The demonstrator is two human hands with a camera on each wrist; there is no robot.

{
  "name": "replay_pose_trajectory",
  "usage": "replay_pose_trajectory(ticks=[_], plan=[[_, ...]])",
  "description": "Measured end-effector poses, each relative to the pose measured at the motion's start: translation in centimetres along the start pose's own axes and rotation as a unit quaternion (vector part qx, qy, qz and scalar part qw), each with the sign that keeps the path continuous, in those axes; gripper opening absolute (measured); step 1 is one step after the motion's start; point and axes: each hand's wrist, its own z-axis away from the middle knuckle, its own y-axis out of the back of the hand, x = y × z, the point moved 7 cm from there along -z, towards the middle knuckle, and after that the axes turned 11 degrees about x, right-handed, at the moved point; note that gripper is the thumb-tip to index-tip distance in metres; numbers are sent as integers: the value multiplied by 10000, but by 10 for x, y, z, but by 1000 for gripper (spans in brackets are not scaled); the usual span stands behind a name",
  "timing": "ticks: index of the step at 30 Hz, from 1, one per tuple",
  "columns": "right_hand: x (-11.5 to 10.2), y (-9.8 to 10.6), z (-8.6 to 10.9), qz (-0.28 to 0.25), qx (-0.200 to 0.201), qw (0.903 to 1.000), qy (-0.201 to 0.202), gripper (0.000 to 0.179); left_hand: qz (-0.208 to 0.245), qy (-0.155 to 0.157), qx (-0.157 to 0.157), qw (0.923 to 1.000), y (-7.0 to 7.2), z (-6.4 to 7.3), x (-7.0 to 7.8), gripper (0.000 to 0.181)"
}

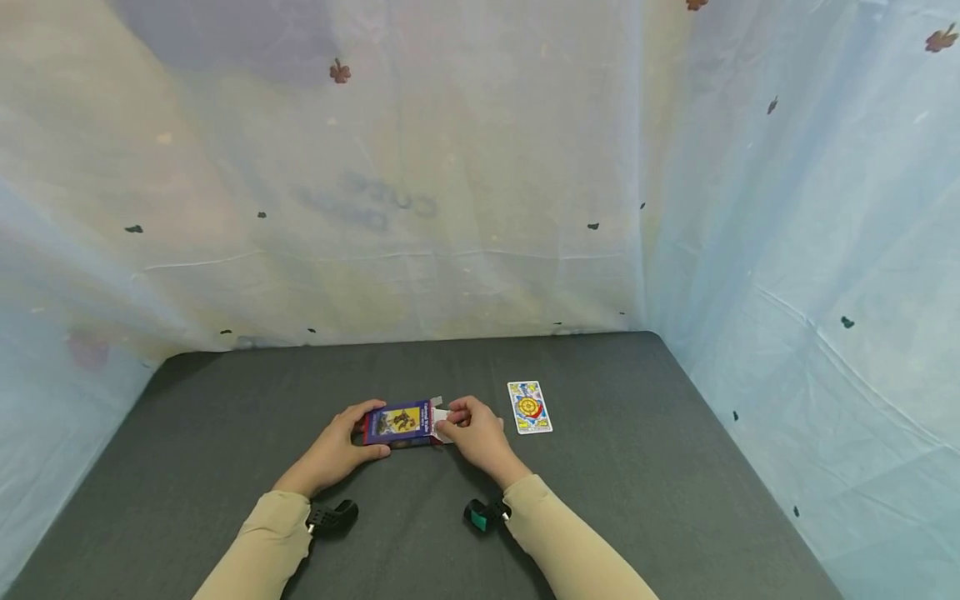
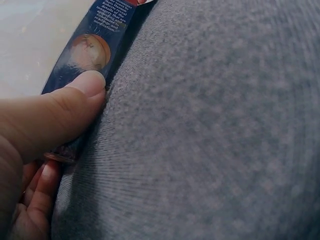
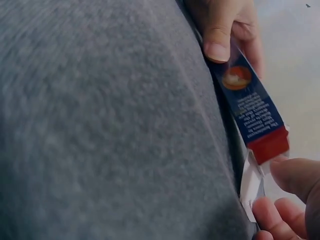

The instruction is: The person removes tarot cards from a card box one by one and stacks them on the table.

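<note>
A dark blue tarot card box with a yellow picture on its face lies on the dark cloth, its right end open. My left hand grips the closed left end, thumb on the near side and fingers on the far side. The left wrist view shows that thumb resting on the printed narrow side. At the open end, my right hand pinches a white end flap, with thumb and curled fingers around it. The inside of the box is hidden. One colourful card lies flat, right of my right hand.
A dark grey cloth covers the table. Pale patterned sheeting hangs behind it and along both sides. Black wrist straps sit on both wrists, below the beige sleeves.
</note>
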Motion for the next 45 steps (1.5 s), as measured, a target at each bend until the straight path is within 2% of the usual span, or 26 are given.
replay_pose_trajectory(ticks=[9,29,39,45], plan=[[-4,-7,-2,-22,-78,10000,-33,26,62,-62,-9,10000,1,1,2,78],[-7,-14,-5,-159,-374,9975,-583,13,95,-195,20,9998,1,2,4,78],[-17,-14,-4,486,-566,9953,-612,16,111,-229,45,9997,1,1,3,79],[-17,-14,-5,523,-668,9944,-633,19,137,-216,43,9997,1,2,3,79]])
